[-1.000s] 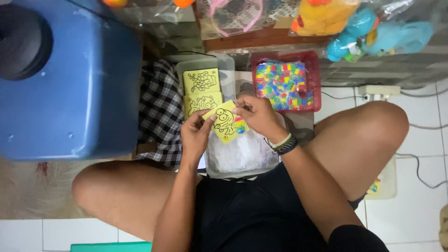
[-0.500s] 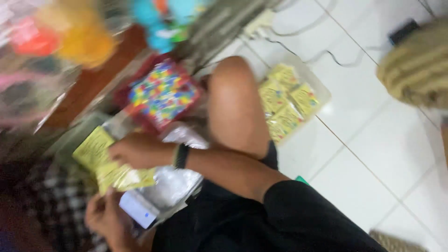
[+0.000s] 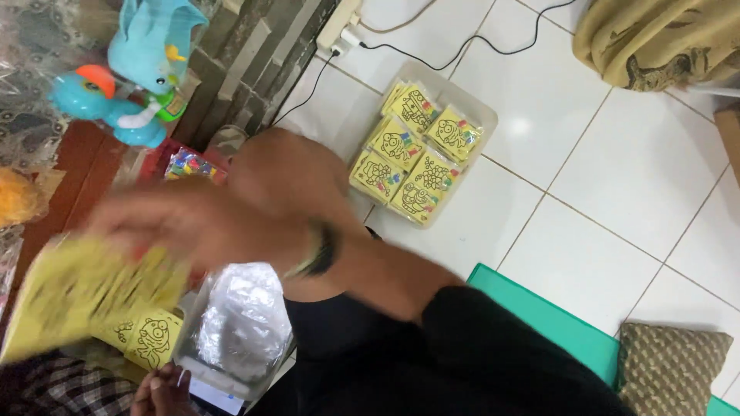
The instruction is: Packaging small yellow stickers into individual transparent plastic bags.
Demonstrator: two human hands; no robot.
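Observation:
My right hand (image 3: 158, 219) sweeps across the left of the view, heavily blurred, with a dark wristband (image 3: 320, 250) on the wrist. Just below it lies a blurred stack of yellow picture cards (image 3: 73, 296); whether the fingers grip one is unclear. My left hand (image 3: 163, 391) shows at the bottom edge, its fingertips pinching a yellow card with a black cartoon outline (image 3: 150, 339). A pile of clear plastic sleeves (image 3: 243, 316) sits in a small tub between my legs.
A clear tray (image 3: 484, 123) of bagged yellow cards rests on the white tile floor beside my knee. A red basket of coloured packets (image 3: 189, 163), a blue toy (image 3: 146, 54), a power strip (image 3: 339, 31), a green mat (image 3: 539, 316) and a cushion (image 3: 671, 354) surround me.
The view has swung right and tilted toward the floor tray. My right hand has left the card held in front of me and swept left over the yellow stack.

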